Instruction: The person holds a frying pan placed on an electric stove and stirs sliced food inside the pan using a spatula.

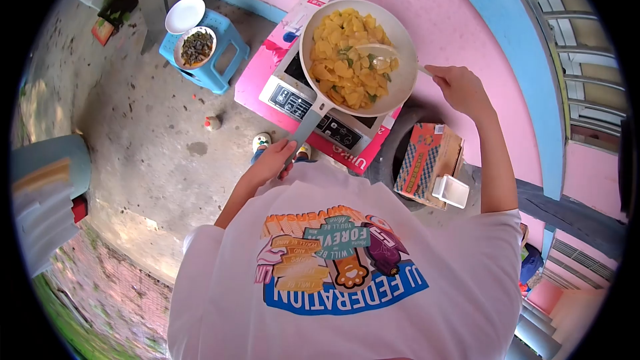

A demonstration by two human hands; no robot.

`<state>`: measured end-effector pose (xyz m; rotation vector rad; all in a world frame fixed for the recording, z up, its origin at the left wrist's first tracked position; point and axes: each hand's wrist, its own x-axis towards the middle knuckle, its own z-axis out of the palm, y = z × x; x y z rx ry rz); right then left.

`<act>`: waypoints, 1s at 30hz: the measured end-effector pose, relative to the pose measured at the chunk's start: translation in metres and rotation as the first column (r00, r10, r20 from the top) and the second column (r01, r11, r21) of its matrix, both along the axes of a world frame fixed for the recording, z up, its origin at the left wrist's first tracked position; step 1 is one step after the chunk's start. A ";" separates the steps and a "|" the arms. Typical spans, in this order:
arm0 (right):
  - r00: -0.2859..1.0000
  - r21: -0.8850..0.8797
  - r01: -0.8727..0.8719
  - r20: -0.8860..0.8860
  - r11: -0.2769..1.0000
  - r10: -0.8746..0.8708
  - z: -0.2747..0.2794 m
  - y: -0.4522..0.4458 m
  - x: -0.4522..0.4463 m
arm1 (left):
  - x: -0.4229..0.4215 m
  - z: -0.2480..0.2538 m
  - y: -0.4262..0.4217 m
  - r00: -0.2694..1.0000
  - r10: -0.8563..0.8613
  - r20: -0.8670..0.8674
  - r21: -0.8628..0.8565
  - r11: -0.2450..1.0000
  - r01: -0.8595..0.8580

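Observation:
A white frying pan (403, 87) rests on an induction cooktop (341, 132). Sliced yellow food (347, 67), which looks like potato with a few green pieces, fills much of it. My left hand (275, 159) is closed around the pan's grey handle (308, 127). On the other side, my right hand (459, 91) grips the thin handle of a cooking spoon (377, 52), whose bowl lies among the slices towards the right of the pan.
The cooktop stands on a pink box (252, 87) beside the pink wall (460, 20). A blue stool (227, 33) holds a white plate (185, 15) and a bowl of dark food (197, 48). At right, a white dish (455, 191) sits by an orange carton (419, 160).

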<state>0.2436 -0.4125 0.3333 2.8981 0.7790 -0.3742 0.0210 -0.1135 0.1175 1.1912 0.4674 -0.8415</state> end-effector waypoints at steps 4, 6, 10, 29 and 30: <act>0.994 0.084 0.091 0.059 0.992 -0.096 -0.009 -0.016 0.056 | 0.003 0.003 0.000 1.000 0.012 0.019 0.014 1.000 -0.012; 0.996 0.127 0.039 0.076 0.991 -0.049 -0.042 -0.021 0.095 | 0.002 0.004 0.000 0.999 -0.019 0.042 0.033 0.999 0.018; 0.992 0.143 -0.079 -0.083 0.987 0.091 -0.074 0.020 0.136 | 0.004 0.007 0.001 1.000 -0.003 0.018 -0.014 1.000 0.004; 0.980 -0.206 -0.189 -0.098 0.960 0.172 0.040 -0.024 -0.072 | 0.001 -0.007 -0.001 0.998 -0.040 0.053 0.050 0.998 0.037; 0.984 -0.247 -0.159 -0.121 0.956 0.133 0.047 -0.019 -0.083 | 0.001 -0.008 -0.001 0.998 -0.039 0.054 0.060 0.998 0.036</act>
